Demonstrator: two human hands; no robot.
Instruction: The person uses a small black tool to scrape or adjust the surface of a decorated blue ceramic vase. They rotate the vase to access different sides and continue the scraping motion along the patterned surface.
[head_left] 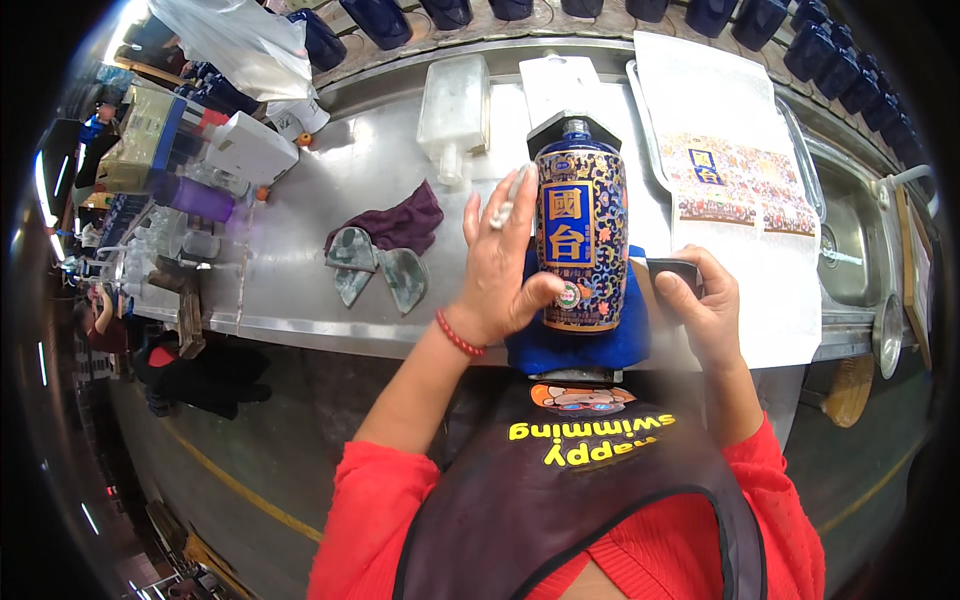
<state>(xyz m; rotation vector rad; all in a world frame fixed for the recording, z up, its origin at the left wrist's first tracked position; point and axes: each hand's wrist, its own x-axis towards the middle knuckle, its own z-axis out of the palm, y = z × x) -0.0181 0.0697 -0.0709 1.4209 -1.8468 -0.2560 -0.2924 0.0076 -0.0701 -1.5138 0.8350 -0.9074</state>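
A blue bottle (580,275) with an ornate floral wrap and a gold-edged blue label lies in front of me, its neck pointing away. Beneath it is a blue cloth (625,345) at the table's near edge. My left hand (503,265) lies along the bottle's left side, fingers stretched out and the thumb touching its lower part; something whitish wraps one finger. In my right hand (712,310), to the right of the bottle, a small flat dark plate like a scraper (672,268) is pinched between thumb and fingers.
Left on the metal table (300,215) are a purple cloth (415,215) and greenish half-round pieces (405,280). A clear square bottle (455,105) lies farther back. Printed wrap sheets (740,270) cover the right side, beside a sink (850,270). Dark blue bottles (760,22) line the far edge.
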